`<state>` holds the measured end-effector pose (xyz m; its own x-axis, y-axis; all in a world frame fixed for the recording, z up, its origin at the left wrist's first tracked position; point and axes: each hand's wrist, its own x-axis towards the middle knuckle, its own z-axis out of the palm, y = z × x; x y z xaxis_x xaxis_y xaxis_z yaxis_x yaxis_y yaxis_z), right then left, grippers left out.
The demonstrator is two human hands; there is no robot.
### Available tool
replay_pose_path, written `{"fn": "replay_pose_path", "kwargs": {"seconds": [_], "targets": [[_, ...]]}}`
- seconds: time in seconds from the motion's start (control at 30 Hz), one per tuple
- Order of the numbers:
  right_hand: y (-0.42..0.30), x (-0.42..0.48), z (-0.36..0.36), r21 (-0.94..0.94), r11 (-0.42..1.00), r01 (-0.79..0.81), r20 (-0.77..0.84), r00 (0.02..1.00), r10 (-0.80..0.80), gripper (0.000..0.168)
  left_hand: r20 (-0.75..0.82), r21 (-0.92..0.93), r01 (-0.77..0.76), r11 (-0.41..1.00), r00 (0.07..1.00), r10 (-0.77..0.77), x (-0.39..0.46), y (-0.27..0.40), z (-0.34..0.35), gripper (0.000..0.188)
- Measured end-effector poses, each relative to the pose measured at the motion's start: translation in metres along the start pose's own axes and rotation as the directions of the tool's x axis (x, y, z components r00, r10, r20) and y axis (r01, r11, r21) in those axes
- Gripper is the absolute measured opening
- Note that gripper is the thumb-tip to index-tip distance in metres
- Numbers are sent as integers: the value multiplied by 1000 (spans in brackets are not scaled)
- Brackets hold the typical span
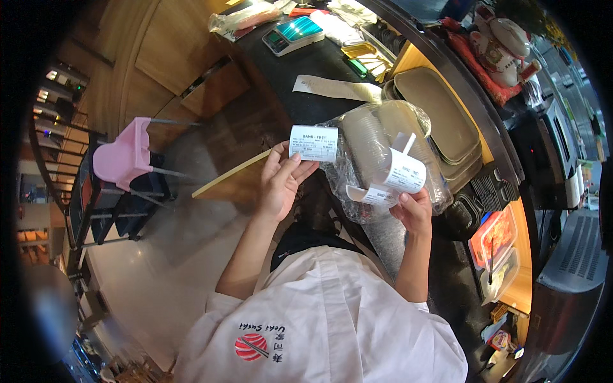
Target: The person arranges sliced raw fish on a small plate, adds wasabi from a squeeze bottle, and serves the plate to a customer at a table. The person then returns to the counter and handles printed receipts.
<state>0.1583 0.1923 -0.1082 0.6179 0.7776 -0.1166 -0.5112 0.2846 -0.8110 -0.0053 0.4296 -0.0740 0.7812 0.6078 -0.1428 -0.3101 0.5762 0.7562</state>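
Note:
Between the thumb and fingers of my left hand (282, 179) is a small printed paper slip (313, 143), held flat and facing up. My right hand (414, 208) pinches several curling paper slips (406, 170) by their lower edge; they also bear print. Behind these slips, a clear plastic bag (366, 129) of stacked transparent plastic containers lies on the dark counter. Another long strip of printed paper (335, 89) rests on the counter beyond the bag.
Brown serving trays (438, 110) are stacked right of the bag, with black plastic containers (493, 186) nearer. A digital kitchen scale (293, 36) stands at the far end. On the floor to the left is a pink high chair (123, 155). A wooden panel (234, 179) juts out beside my left hand.

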Motion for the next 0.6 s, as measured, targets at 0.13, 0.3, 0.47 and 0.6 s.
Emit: {"fn": "replay_pose_path", "kwargs": {"seconds": [0.13,0.3,0.47,0.6], "targets": [[-28,20,41,-373,926,-50,147,983,112,20,76,234,-71,970,996,55,12,-18,-3,40],[-35,45,85,-716,695,68,376,876,301,20,359,-40,64,997,932,-46,14,-25,-11,47],[-34,46,85,-821,570,37,255,916,309,24,151,52,198,979,967,-203,28,-18,-28,65],[-28,47,73,-818,542,193,323,934,155,19,231,-7,200,980,954,-193,27,-17,-22,80]]}}
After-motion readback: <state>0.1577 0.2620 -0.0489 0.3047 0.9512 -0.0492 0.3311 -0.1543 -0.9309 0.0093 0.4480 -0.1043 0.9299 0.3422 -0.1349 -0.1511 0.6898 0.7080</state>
